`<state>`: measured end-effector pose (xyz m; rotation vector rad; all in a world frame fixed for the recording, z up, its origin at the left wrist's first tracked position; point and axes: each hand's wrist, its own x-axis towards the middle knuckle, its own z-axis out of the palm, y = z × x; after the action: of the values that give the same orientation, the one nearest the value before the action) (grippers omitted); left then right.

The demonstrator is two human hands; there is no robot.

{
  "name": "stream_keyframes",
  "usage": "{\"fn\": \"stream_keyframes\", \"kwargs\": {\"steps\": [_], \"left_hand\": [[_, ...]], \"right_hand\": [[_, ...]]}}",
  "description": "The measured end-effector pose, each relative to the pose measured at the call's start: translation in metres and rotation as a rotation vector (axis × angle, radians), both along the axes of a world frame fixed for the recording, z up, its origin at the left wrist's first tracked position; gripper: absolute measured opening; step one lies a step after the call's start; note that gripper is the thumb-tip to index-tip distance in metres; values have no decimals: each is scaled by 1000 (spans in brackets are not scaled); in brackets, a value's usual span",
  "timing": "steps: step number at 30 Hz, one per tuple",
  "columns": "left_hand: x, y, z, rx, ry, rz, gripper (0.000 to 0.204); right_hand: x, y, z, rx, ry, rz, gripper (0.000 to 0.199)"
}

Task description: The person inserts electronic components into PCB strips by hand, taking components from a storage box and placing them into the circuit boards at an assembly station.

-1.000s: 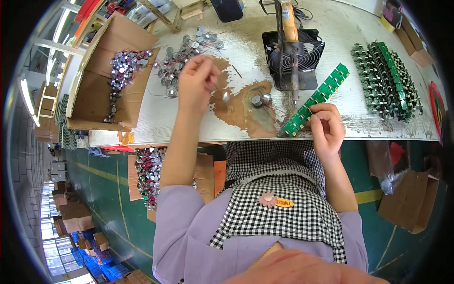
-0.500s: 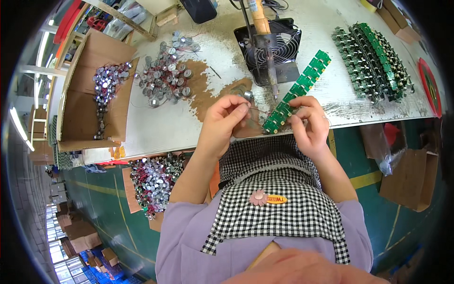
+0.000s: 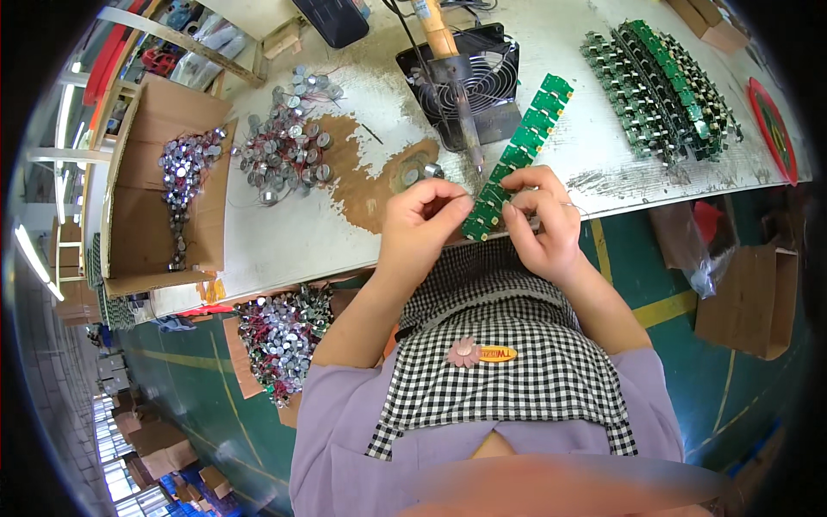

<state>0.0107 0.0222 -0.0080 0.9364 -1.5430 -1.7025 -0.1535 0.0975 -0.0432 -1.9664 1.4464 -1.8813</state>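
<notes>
In the head view, the right hand (image 3: 544,217) is grasping the board (image 3: 521,148) near its close end; the long axis is running outward from that grip, slanting right. The left hand (image 3: 426,217) is pinching, apparently on a wire (too fine to be sure), just left of that end. The motor (image 3: 432,171) is lying just beyond the pinch.

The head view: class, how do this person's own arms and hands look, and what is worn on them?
Pale lilac sleeves cover the upper arms; the forearms are bare. The left hand and right hand are ungloved. No watch or bracelet shows; a possible ring is too small to confirm.
</notes>
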Motion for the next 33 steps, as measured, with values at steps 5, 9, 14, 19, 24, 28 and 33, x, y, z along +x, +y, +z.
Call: {"fn": "stream_keyframes", "kwargs": {"steps": [5, 9, 14, 19, 24, 28, 33], "left_hand": [[-10, -3, -11, -352, -72, 4, 10], [-11, -3, -8, -206, -62, -36, 8], [-11, -4, -11, -127, 1, -41, 8], [-15, -10, -10, -144, 10, 8, 6], [-17, -11, -6, -166, 13, 24, 6], [-13, -6, -9, -170, -54, -3, 6], [-13, -3, -7, -159, -2, -32, 6]], "right_hand": [[2, -2, 4, 7, -70, 9, 13], [0, -3, 8, -30, -18, -7, 14], [-1, -4, 8, 6, -22, 12, 13], [0, -11, 9, 29, -23, 8, 12], [-3, -15, 16, -7, 17, 1, 12], [0, -6, 8, 28, -14, 2, 13], [-2, -2, 0, 29, -179, 84, 12]]}}
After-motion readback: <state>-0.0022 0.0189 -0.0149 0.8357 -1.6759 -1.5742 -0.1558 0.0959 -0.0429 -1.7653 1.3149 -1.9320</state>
